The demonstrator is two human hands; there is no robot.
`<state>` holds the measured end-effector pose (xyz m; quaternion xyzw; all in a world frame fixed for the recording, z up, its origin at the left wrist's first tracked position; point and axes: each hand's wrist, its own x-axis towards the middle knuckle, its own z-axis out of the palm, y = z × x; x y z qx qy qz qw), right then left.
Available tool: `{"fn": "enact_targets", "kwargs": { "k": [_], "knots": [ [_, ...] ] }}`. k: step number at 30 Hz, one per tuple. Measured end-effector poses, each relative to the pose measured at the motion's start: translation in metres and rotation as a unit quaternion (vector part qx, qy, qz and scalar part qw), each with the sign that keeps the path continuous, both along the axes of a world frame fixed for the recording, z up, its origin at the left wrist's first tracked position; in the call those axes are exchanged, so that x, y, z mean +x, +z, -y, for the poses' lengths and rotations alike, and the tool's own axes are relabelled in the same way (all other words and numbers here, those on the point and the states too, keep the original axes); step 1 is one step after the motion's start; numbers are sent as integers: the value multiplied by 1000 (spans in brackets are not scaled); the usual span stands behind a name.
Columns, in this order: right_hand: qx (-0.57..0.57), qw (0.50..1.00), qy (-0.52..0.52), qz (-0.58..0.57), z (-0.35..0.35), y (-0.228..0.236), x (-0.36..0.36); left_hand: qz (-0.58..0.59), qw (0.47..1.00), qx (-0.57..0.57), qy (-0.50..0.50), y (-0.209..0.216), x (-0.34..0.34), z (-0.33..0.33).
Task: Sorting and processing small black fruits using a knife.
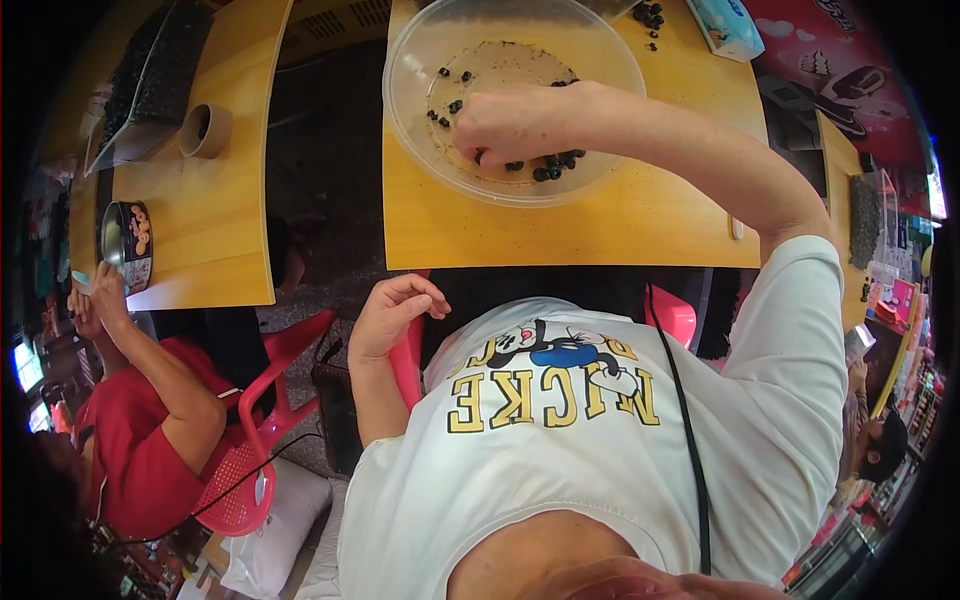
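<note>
My right hand [512, 126] reaches into a large clear plastic bowl [620, 75] on the yellow table. Its fingers are closed low over the bowl's bottom, and a small black piece shows at the fingertips, partly hidden by the hand. Several more small, roundish black pieces [541, 174] lie in the bowl around it, among dark crumbs. My left hand [395, 312] is raised in front of the table's near edge, beside my body. Loosely curled and a little apart, its fingers hold nothing.
More black pieces [650, 16] lie at the table's far side, near a blue-and-white tissue pack [725, 28]. At left, a person in red [160, 430] sits at another yellow table, which bears a round tin [127, 245] and a cardboard roll [205, 131]. Pink chairs [285, 400] stand close by.
</note>
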<state>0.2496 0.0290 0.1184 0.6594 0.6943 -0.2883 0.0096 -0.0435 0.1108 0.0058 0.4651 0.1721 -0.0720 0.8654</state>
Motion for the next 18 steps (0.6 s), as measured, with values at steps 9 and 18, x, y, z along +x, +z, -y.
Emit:
{"fn": "enact_targets", "kwargs": {
  "k": [9,18],
  "knots": [
    [148,988,-33,-42,14,-23,33,-5,1000,-10,25,0,1,0],
    [52,997,39,-37,22,-14,29,-13,1000,-3,27,-1,1,0]
  ]
}}
